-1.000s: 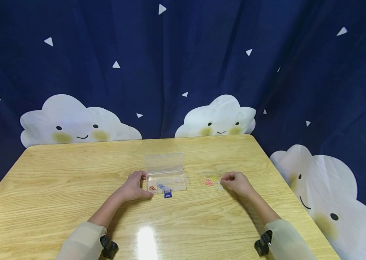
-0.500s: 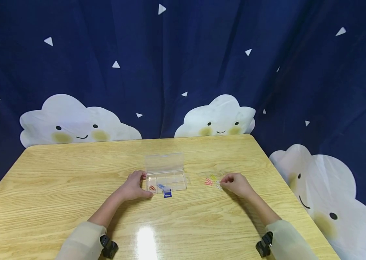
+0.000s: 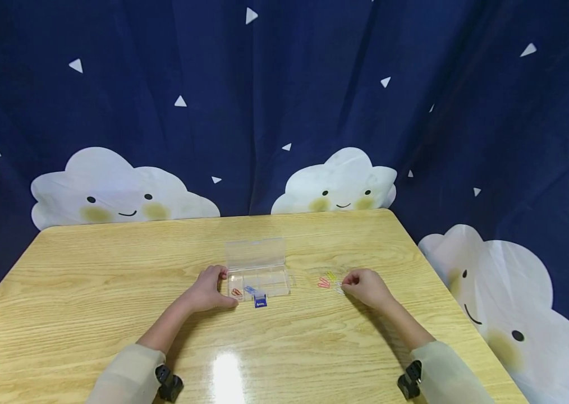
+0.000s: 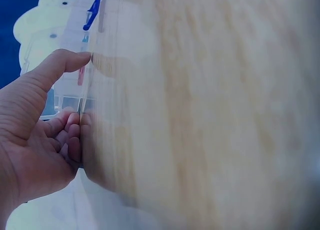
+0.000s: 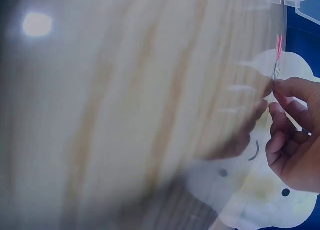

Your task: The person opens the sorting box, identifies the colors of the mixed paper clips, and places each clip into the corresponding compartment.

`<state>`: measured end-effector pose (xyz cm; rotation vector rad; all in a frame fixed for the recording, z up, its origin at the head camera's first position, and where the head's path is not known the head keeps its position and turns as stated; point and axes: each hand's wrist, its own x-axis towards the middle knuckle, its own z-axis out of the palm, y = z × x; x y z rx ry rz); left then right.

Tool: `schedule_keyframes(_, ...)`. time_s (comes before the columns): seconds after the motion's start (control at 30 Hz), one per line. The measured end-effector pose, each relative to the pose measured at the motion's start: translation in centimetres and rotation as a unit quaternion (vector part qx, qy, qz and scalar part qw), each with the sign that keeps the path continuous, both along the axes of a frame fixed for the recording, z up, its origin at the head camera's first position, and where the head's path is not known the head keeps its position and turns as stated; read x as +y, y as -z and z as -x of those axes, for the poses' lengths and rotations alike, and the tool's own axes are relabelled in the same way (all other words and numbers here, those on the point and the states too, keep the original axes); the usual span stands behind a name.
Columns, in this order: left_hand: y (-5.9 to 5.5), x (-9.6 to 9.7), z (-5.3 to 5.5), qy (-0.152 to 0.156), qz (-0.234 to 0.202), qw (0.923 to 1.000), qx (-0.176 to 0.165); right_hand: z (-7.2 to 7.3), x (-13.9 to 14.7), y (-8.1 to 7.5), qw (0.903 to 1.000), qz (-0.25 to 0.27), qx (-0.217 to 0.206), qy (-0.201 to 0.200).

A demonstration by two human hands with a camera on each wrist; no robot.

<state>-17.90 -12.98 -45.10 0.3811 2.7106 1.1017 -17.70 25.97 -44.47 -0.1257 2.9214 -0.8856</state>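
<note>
A clear plastic compartment box [image 3: 278,279] lies on the table with its lid [image 3: 255,253] raised at the back. My left hand [image 3: 209,290] holds the box's left end, thumb at the front corner and fingers curled by the far side. Red paper clips [image 3: 236,292] lie in the leftmost compartment, and blue paper clips [image 3: 250,289] in the one beside it. Right of the box, my right hand [image 3: 367,286] has thumb and forefinger pinched at the white paper clips [image 5: 276,68]. Pink paper clips [image 3: 323,282] and yellow paper clips [image 3: 331,275] lie just left of those fingertips.
A blue latch [image 3: 260,301] sticks out from the box's front edge. The wooden table [image 3: 284,348] ends at a dark blue curtain [image 3: 315,84] with cloud shapes, behind and to the right. Each wrist wears a small black camera.
My right hand shifts very slightly left at the white paper clips. The left hand and the box stay in place.
</note>
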Motion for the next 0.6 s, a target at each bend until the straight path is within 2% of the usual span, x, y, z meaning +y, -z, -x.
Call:
schedule_keyframes(0.33,0.1,0.01,0.02,0.001,-0.004,1.0,-0.009,0.01,-0.36,-0.35,0.9956,-0.084,0.032,-0.025)
schedule_keyframes(0.47,0.11,-0.03,0.01,0.001,-0.004,0.9999,-0.01,0.09,-0.33,-0.34,0.9959,-0.081,0.033,-0.023)
schedule_keyframes(0.6,0.08,-0.05,0.0,0.003,-0.006,0.9999,-0.008,0.2,-0.16,-0.12,0.9983,-0.048,0.028,-0.019)
